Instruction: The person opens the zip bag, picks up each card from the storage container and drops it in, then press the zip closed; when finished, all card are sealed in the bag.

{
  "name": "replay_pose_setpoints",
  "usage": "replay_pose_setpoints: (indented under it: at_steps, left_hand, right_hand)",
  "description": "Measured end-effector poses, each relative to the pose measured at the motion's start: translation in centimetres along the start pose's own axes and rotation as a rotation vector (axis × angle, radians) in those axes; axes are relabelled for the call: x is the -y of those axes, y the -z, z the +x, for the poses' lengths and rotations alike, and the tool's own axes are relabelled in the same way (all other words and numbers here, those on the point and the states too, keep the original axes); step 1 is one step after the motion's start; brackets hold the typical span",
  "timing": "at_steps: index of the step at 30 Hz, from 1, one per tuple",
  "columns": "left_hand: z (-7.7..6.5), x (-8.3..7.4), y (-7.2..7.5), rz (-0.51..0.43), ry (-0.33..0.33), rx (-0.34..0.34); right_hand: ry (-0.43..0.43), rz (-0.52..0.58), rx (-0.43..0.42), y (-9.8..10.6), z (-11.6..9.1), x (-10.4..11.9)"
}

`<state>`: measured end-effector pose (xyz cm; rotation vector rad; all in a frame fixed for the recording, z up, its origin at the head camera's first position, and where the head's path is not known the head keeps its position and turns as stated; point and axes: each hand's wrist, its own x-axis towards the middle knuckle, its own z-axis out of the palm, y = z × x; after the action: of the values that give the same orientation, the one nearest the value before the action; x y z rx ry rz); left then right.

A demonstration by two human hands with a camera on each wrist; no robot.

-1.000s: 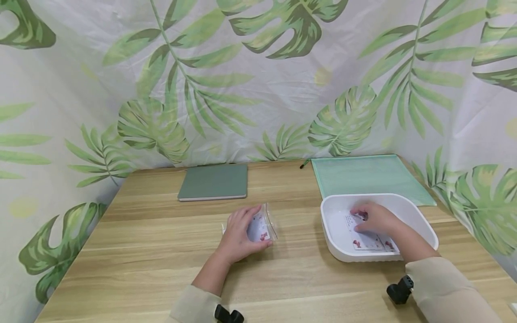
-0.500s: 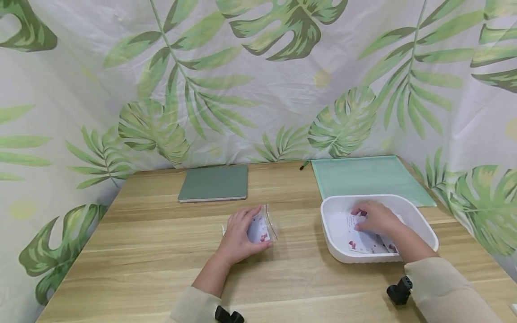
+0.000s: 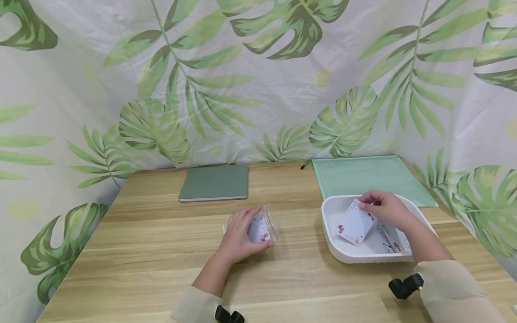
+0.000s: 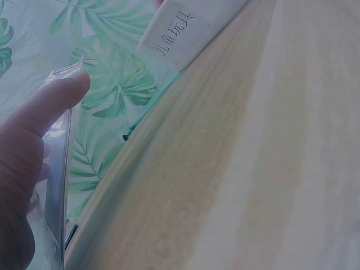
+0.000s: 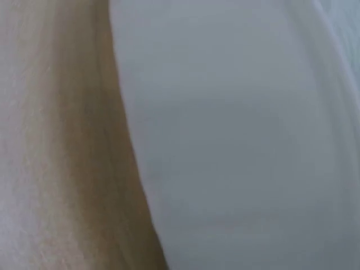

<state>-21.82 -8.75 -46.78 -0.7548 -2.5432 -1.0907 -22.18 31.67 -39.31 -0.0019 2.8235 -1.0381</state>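
Near the table's middle, my left hand (image 3: 237, 237) grips a clear zip bag (image 3: 272, 223) with floral-printed white paper (image 3: 256, 229) inside. The left wrist view has the thumb (image 4: 53, 104) over the top of the upright bag (image 4: 58, 180). To the right, a white plastic basin (image 3: 351, 257) stands on the table. Over it my right hand (image 3: 389, 210) pinches a corner of a white card (image 3: 356, 224) with small red prints, tilted above the basin floor. More printed cards (image 3: 392, 242) lie beneath, partly hidden. In the right wrist view only the basin's side (image 5: 225, 146) shows large; the hand is out of frame.
A green notebook (image 3: 214, 183) lies at the back left of the wooden table. Behind the basin is a mint-green mesh pouch (image 3: 363, 177), with a small dark-tipped green thing (image 3: 305, 164) beside it. A leaf-patterned cloth (image 3: 258, 89) hangs behind.
My right hand has risen slightly and moved right, lifting and turning the card from the basin floor. The left hand and the zip bag have stayed in place.
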Motion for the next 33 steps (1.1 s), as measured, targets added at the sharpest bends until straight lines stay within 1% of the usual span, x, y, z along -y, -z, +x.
replay_pose_setpoints:
  at_steps: [5, 9, 13, 18, 23, 29, 33]
  left_hand:
    - [0.0, -0.1, 0.1, -0.002, 0.002, 0.004]
    - [0.0, -0.1, 0.1, 0.0, 0.002, 0.005]
    - [0.0, -0.1, 0.1, 0.0, 0.0, 0.006]
    - [0.0, -0.2, 0.1, -0.002, 0.005, 0.01]
    - [0.0, -0.1, 0.1, 0.003, 0.006, 0.011]
    - [0.0, 0.0, 0.0, 0.012, -0.01, 0.003]
    - [0.0, 0.0, 0.0, 0.015, -0.007, 0.009]
  right_hand:
    - [0.054, 0.062, -0.018, 0.5, -0.3, 0.1]
    - [0.074, 0.093, -0.051, 0.7, -0.7, 0.5]
    - [0.056, 0.155, -0.128, 0.9, -1.3, 1.3]
    - [0.076, 0.295, -0.243, 0.6, -1.8, 2.8]
    - [0.056, 0.405, -0.305, -1.1, -2.1, 4.9]
    - [-0.016, 0.501, -0.318, -4.5, -2.0, 7.8]
    - [-0.049, 0.537, -0.315, -6.7, -1.8, 9.5]
